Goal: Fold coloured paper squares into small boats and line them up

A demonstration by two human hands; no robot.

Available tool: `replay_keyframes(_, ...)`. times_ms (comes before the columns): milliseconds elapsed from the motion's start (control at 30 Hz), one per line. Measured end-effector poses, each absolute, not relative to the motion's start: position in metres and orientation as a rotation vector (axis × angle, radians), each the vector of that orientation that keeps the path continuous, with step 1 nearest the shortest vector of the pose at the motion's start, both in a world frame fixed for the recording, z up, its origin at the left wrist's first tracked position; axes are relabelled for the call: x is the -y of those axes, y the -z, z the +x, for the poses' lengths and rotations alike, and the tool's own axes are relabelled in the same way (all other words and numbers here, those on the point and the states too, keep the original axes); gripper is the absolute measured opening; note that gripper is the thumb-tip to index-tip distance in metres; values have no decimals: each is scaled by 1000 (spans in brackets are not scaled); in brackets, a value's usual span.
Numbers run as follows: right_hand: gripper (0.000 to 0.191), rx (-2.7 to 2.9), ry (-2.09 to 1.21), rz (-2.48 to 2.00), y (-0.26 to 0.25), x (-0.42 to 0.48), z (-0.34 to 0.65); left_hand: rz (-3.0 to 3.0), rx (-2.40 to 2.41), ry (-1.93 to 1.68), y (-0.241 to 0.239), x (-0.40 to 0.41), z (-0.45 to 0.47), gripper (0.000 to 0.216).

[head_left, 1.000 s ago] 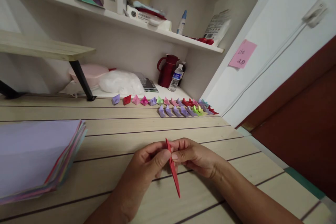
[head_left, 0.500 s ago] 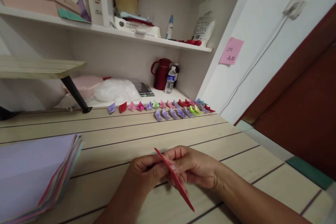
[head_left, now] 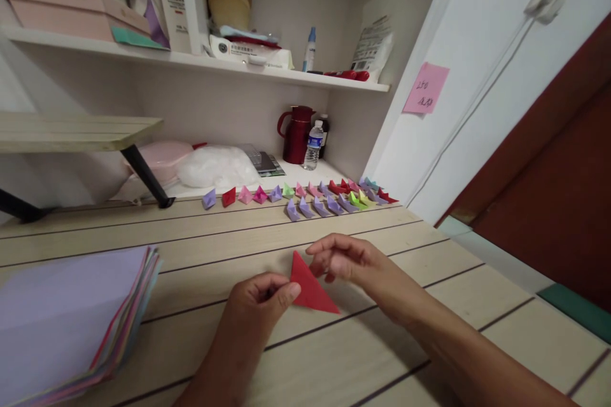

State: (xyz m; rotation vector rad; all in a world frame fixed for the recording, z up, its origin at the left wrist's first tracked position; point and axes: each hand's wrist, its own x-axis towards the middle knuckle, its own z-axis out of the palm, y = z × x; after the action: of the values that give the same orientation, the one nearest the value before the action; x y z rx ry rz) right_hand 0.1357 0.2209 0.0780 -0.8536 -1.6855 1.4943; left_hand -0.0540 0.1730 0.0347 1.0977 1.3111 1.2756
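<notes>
A red paper (head_left: 311, 291) folded into a triangle is pinched at its left corner by my left hand (head_left: 265, 299), thumb on top. Its flat face points up toward me, just above the table. My right hand (head_left: 351, 261) is off the paper, at its upper right edge, with fingers loosely curled and apart and nothing between them. Beyond the hands stand small folded paper boats in two rows, among them a red boat (head_left: 229, 196), a purple boat (head_left: 293, 210) and a yellow boat (head_left: 363, 198).
A stack of coloured paper sheets (head_left: 71, 318) lies at the left on the slatted wooden table (head_left: 191, 350). A small raised stand (head_left: 81, 130) is behind it. At the back are a white plastic bag (head_left: 217, 165), a dark red jug (head_left: 296, 137) and a water bottle (head_left: 314, 146).
The red paper has turned from edge-on to face-up, showing a triangle. My right hand has let go and moved up and right; the left still grips it.
</notes>
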Motion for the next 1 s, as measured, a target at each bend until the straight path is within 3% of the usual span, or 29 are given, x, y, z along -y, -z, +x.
replay_keyframes(133, 32, 1664, -1528, -975, -76, -214, 131, 1205, -1310, -1339, -27, -175, -52, 17)
replay_keyframes(367, 40, 1465, -1534, -1051, -64, -219, 122, 1127, -1260, -1494, -20, -178, -52, 20)
replay_keyframes(600, 40, 1559, -1634, -813, -63, -211, 120, 1191, -1246, -1413, -20, -176, -54, 18)
replay_keyframes(867, 42, 1401, -1459, -969, -59, -214, 117, 1028, -1238, -1457, -24, -172, -53, 52)
replay_keyframes(1000, 43, 1334, -1480, -954, -57, -213, 111, 1066, -1175, -1445, -23, -172, -52, 52)
